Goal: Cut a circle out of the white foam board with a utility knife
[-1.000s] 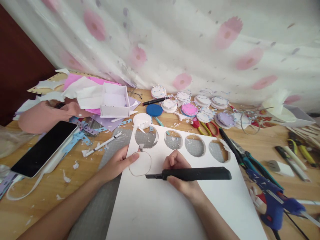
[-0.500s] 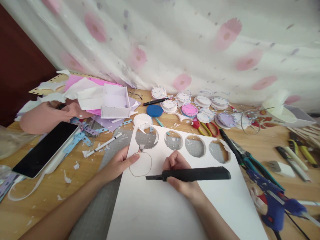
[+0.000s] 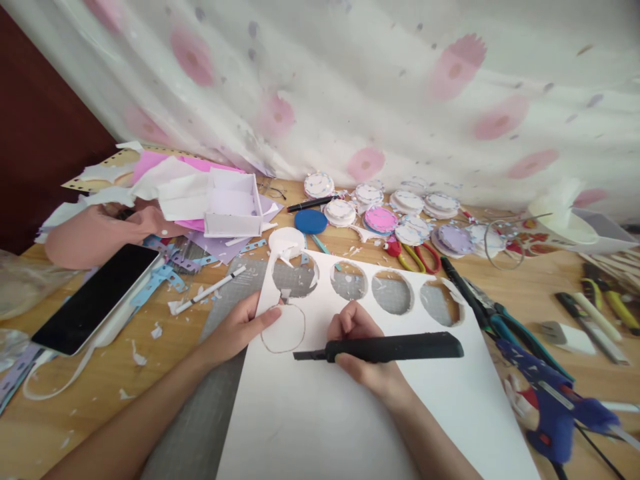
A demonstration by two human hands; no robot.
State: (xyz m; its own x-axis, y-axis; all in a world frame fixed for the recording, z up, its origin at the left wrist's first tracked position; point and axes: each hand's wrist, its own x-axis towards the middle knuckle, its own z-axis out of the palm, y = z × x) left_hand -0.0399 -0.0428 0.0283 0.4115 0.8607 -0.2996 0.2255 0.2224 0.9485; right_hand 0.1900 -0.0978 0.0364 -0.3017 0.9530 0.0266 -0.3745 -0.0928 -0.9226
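Note:
A white board lies on a grey cutting mat, with a row of round holes cut along its far side. Below the leftmost hole, a pencilled circle is drawn on it. My left hand grips the board's left edge, thumb on top beside the circle and the other fingers partly hidden. In my right hand is a black utility knife, held sideways over the board. Its blade points left, just below the circle's lower right; whether the tip touches the board I cannot tell.
Several decorated round discs stand along the back, near a blue disc. On the left are a phone, paper scraps and a white box. Pliers and a blue glue gun lie at the right.
The whole view has shifted slightly to the right. Both hands and the knife keep nearly the same place over the board.

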